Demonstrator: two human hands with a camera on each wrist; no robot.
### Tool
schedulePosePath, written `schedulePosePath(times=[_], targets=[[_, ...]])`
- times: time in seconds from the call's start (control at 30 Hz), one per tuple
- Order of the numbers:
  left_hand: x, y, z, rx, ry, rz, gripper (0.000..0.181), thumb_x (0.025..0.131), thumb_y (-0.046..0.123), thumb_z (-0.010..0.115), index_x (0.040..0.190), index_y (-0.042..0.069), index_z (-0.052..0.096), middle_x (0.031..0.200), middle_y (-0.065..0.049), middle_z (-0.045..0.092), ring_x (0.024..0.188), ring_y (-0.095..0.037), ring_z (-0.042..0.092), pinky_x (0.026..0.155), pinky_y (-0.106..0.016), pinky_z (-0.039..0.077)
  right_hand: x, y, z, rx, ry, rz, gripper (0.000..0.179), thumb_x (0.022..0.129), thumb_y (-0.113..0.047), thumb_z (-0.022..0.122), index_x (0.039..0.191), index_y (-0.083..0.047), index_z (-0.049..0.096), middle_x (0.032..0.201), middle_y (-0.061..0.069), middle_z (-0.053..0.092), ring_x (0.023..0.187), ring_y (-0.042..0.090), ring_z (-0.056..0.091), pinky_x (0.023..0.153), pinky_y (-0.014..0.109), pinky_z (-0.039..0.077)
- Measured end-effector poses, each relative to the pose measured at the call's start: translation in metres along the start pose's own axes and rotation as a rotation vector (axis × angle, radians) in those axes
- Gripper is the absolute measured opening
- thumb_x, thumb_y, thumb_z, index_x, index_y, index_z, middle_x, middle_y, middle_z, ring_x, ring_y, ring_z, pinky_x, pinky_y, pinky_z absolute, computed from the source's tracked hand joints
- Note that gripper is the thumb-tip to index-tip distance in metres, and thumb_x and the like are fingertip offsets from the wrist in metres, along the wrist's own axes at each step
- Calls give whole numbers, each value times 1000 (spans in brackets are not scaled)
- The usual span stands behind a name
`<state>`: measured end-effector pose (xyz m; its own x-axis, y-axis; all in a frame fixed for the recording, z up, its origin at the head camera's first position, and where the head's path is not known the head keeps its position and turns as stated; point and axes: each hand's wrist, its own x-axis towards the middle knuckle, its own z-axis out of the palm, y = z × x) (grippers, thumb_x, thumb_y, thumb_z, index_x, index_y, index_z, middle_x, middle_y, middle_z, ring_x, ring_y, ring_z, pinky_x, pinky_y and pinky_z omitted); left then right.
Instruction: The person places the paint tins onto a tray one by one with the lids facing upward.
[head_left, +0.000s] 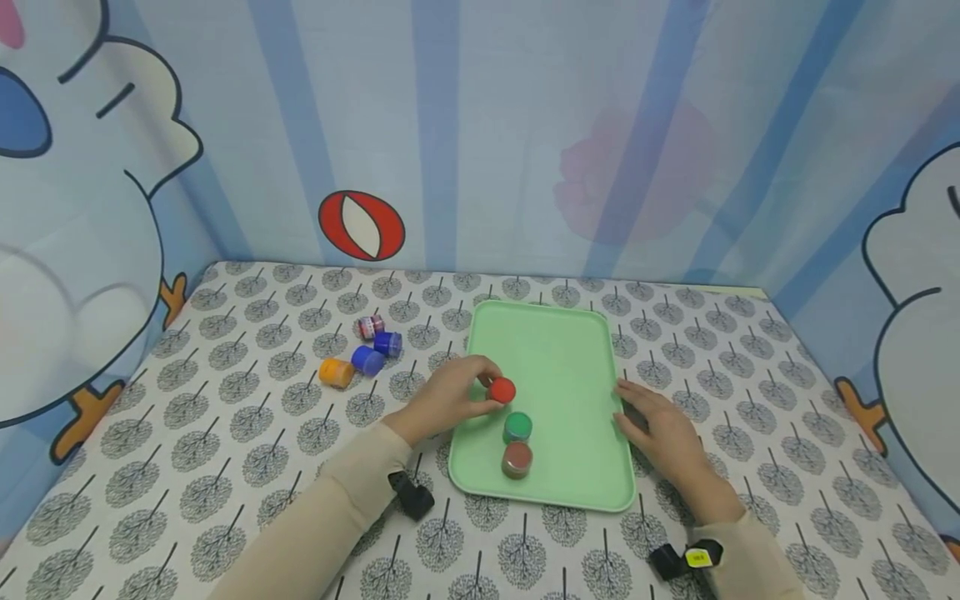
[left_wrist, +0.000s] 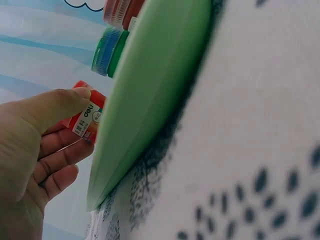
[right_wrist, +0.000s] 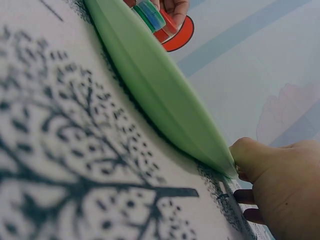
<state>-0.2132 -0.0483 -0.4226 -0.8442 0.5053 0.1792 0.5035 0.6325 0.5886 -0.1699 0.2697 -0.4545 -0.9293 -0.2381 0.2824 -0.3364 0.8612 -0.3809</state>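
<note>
My left hand reaches over the left side of the green tray and pinches a small red paint jar between thumb and fingers. In the left wrist view the jar's white label shows; the tray wall hides its base. A green-lidded paint jar and a brown-lidded paint jar stand in the tray, in a column nearer the person. My right hand rests against the tray's right edge, thumb and fingers spread along the rim. In the right wrist view the thumb touches the rim.
Left of the tray, an orange jar, two blue jars and a jar with a red-and-white label lie on the tree-patterned tablecloth. A printed curtain hangs behind the table.
</note>
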Motion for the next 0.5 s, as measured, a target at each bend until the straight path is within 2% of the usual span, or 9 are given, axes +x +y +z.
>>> schedulePosePath(times=[0.5], targets=[[12,1,6,-76,-59,-30,37,79,23,78,112,12,63,106,-1,70,103,-18,64,101,-40,45,0,0,-1,3,1,-2,43,93,-21,62,131,-2,56,141,15,53,128,39,49,106,55,39]])
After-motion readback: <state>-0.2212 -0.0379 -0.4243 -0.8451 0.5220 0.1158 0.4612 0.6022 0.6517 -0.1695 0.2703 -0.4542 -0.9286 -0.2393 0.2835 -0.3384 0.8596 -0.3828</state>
